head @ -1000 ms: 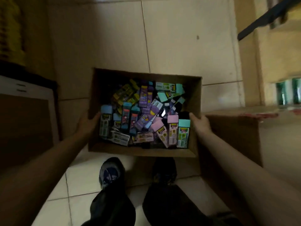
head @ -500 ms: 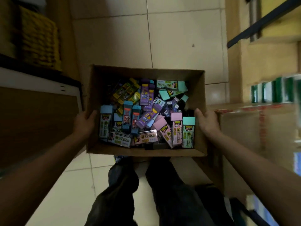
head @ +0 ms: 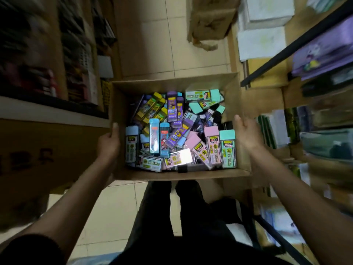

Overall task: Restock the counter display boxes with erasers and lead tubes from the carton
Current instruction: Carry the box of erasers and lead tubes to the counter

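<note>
So, carton [head: 172, 84]: open-topped brown cardboard, which we hold level in front of us above the tiled floor [head: 145, 44]
Left hand [head: 108, 142]: we grip the carton's left wall towards its near end, with the thumb hooked over the rim and lying inside; the fingers are out of sight on the outer side
Right hand [head: 246, 135]: we clasp the right wall, thumb laid along its top edge and palm against the outside; the fingers are hidden
Lead tubes [head: 211, 148]: a loose jumble covers the carton's bottom, flat clear cases with coloured caps; a pink-capped one lies beside a mint-capped tube [head: 227, 149] at the near right, blue tubes [head: 154, 137] lie towards the left, and purple tubes [head: 174, 109] and yellow tubes [head: 150, 109] lie farther off
Mint blocks [head: 196, 107]: at the far right of the heap; erasers or tube caps, we cannot tell
Far ahead: a torn cardboard box [head: 209, 20] stands on the tiles
Left side: a large brown box [head: 34, 153] just beside the carton, blurred shelves [head: 76, 54] beyond it
Right side: blurred racks of purple and green stock [head: 322, 52]
Below: our dark trousers [head: 193, 217]
</note>
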`<state>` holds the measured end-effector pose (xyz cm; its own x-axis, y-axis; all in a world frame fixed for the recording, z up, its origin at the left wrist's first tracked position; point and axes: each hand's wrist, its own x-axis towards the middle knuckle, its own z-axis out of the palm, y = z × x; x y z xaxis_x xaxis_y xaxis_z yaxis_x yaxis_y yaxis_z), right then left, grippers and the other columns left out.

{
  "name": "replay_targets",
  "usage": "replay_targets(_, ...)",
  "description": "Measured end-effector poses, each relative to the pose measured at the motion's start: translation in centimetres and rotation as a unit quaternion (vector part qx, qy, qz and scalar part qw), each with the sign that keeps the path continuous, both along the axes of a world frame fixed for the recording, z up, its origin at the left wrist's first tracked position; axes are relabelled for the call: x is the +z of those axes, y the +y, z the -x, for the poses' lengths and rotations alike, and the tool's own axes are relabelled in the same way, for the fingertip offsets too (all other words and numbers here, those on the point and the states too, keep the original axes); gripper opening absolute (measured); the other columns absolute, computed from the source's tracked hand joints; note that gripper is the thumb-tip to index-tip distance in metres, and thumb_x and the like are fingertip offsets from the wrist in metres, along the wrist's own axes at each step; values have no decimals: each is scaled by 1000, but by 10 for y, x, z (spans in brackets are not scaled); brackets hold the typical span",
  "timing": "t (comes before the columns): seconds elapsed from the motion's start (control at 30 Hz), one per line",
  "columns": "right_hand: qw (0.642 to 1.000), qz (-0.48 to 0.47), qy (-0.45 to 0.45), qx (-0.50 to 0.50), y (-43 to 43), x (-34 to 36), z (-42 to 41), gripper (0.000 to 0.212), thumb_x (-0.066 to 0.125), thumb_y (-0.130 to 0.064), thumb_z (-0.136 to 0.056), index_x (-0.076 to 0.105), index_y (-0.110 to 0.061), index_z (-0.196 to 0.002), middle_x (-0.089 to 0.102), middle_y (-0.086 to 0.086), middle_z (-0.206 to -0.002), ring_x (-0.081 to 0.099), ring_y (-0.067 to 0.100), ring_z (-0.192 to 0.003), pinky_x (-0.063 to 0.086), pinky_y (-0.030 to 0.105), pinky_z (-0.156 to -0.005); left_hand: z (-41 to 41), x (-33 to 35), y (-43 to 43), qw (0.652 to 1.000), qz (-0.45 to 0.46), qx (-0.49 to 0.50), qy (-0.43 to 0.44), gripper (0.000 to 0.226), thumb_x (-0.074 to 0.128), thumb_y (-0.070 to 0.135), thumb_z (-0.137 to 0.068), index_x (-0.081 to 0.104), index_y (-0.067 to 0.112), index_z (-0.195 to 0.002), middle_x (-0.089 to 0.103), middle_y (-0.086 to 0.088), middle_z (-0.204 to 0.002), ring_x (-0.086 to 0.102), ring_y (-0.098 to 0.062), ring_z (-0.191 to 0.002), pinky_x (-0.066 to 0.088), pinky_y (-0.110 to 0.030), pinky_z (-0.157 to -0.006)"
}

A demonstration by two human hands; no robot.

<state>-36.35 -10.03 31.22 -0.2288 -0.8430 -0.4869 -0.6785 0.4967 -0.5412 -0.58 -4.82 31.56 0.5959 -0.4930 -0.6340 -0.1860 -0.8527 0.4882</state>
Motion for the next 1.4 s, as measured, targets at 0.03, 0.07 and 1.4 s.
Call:
replay_targets(0.03, 1000, 6, -3, -4, -7, 12, 1, 46, 36, -36, -100, 61, 2, -94, 65, 22, -89, 61, 36, -84, 48, 41, -72, 2, 13, -7, 1000, 4, 13, -1, 54, 38, 62, -91, 60, 12, -92, 60, -9, -87, 56, -25, -84, 47, -41, -80)
replay_targets(0.07, 1000, 13, -5, -8, -16, 23, 1, 45, 36, -36, -100, 61, 1, -96, 65, 20, -91, 61, 33, -84, 47, 38, -70, 3, 24, -16, 1000, 9, 25, -8, 58, 39, 63, -90, 61, 10, -96, 60, -11, -93, 56, -26, -88, 46, -41, -80)
replay_targets(1.4, 996, 65, -41, 54, -878, 110, -157, 40, 41, -35, -99, 48, -11, -67, 47, 4, -60, 44, 19, -61, 28, 30, -54, -145, 126, -815, 991, 66, 111, -36, 75, 44, 60, -90, 62, -12, -101, 62, -30, -109, 58, -45, -102, 50, -50, -80)
